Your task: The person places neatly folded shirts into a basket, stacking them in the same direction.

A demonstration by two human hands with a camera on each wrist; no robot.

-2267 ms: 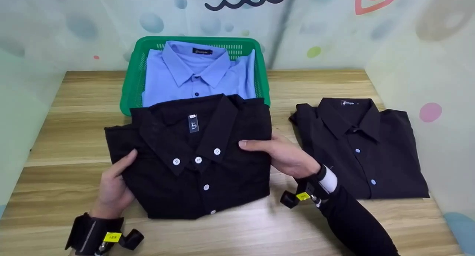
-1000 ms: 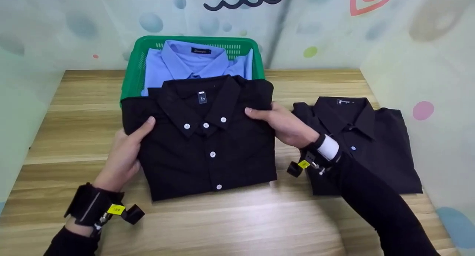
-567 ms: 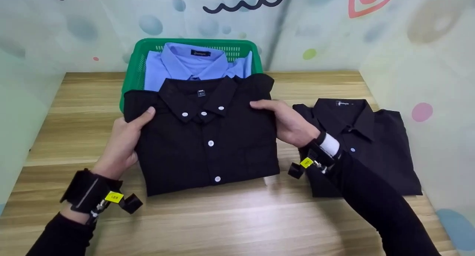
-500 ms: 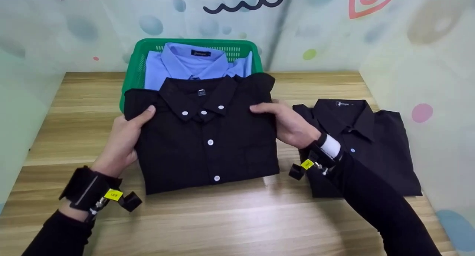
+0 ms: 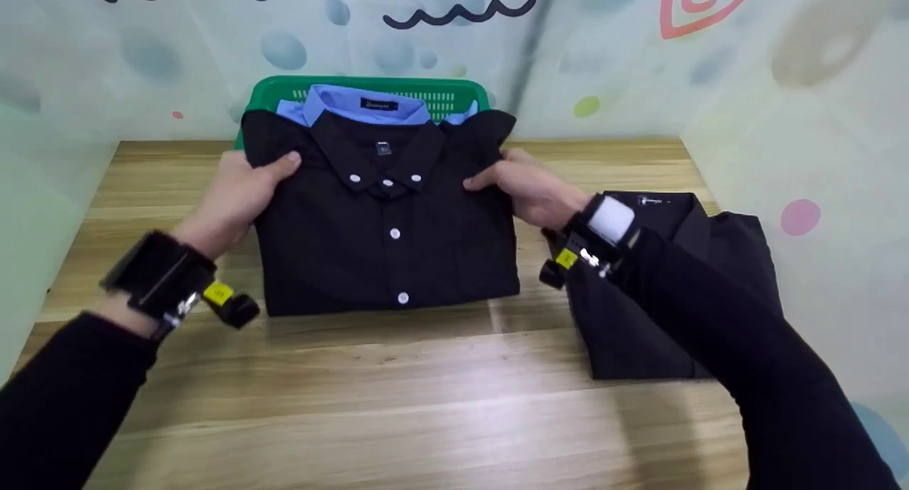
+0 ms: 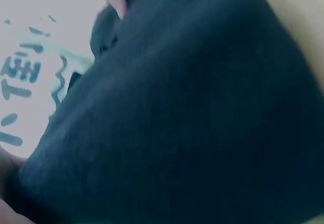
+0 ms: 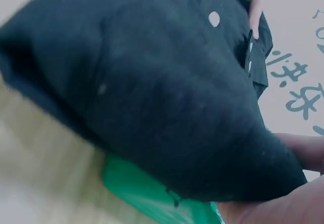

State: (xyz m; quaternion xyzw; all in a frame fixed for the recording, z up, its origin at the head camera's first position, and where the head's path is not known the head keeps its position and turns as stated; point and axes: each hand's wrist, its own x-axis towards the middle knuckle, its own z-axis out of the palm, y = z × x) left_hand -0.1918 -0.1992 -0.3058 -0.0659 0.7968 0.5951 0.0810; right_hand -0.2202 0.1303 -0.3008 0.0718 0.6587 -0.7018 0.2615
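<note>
A folded black shirt with white buttons is held up by both hands, its collar toward the back wall. My left hand grips its left side, thumb on top. On the opposite side my right hand holds it the same way; the fingers beneath are hidden. The shirt hangs over the front of a green basket, hiding most of it. Inside the basket lies a light blue shirt, only its collar and shoulders showing. In the right wrist view, the black shirt is above the green basket.
A second folded black shirt lies on the wooden table at the right, partly under my right forearm. A patterned wall rises behind the basket, and side panels border the table left and right.
Both hands have carried the black shirt away from me, up over the basket. It now covers more of the light blue shirt. The second black shirt has stayed put.
</note>
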